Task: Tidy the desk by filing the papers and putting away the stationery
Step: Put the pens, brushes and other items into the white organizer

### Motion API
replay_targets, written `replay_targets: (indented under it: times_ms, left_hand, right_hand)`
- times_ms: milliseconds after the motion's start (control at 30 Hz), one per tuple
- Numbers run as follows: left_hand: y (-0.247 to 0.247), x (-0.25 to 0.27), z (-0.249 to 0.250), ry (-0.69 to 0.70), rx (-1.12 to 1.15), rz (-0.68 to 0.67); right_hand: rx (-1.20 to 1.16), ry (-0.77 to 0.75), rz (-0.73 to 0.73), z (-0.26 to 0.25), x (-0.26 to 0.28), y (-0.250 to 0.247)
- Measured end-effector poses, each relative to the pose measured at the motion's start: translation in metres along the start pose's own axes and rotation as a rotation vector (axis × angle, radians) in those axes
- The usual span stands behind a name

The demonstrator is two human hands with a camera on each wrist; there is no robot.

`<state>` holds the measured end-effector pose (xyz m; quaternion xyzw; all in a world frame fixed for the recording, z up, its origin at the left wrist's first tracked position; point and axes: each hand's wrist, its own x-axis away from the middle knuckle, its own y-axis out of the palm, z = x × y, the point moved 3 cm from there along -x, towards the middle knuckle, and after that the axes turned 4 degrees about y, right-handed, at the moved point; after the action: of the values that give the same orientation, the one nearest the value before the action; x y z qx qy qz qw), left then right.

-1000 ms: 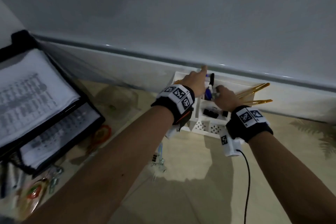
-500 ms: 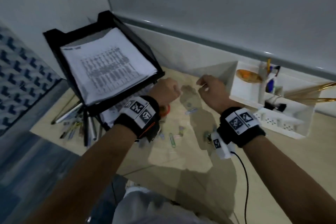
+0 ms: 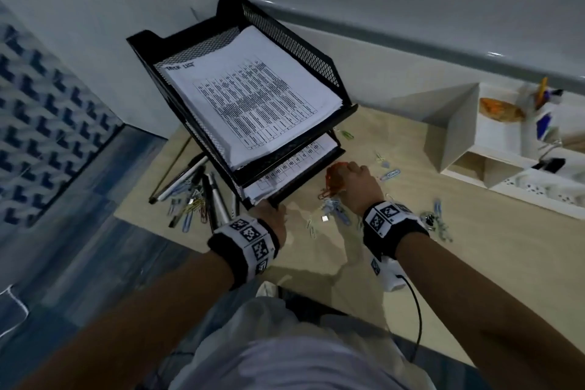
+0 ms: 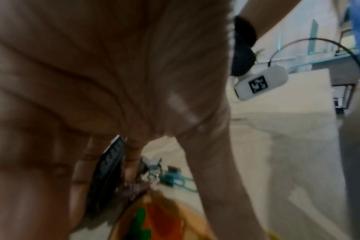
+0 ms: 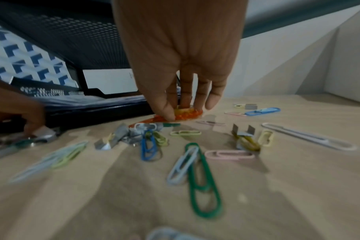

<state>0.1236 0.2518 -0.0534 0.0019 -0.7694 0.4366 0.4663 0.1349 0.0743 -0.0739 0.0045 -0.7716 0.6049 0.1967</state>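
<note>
1. Reaching down to the desk point(image 3: 474, 279), the right hand point(image 3: 357, 180) pinches an orange ruler-like piece point(image 5: 183, 114) between thumb and fingertips point(image 5: 169, 113), just in front of the black paper tray point(image 3: 285, 41).
2. The right wrist view alone shows that grip up close: the orange piece lies flat on the wood with the fingers curled onto it, and loose paper clips point(image 5: 199, 175) in green, blue, pink and white are scattered in front.
3. From the head view the orange piece is mostly covered by the hand, yet only there can you see the printed papers point(image 3: 253, 98) stacked in the upper tier and more sheets in the lower one.
4. The left hand point(image 3: 272, 218) sits at the tray's near corner; in the left wrist view, fingers point(image 4: 131, 162) lie either side of the black mesh edge point(image 4: 107, 170), holding it.
5. Pens point(image 3: 196, 190) lie in a heap on the desk left of the tray, seen only from the head.
6. A white organiser point(image 3: 506, 161) stands at the right, cut off by the frame edge; its contents are too blurred to name.
7. The left wrist view is largely filled by palm and heavily blurred.
</note>
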Motion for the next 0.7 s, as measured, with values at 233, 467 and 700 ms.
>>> replay_targets:
  times_ms: [233,467,700]
  left_hand:
    - [0.002,0.003,-0.003,-0.075,0.269,0.151]
    - [0.002,0.001,0.004,-0.071,0.55,0.241]
    - [-0.011,-0.018,0.034,-0.02,0.565,0.27]
  right_hand:
    - [0.035,-0.129,-0.038,0.008,0.007,0.01]
    - [-0.271,0.037,0.068,0.032,0.018,-0.002]
    - [-0.618,0.166,0.298,0.057,0.026,-0.035]
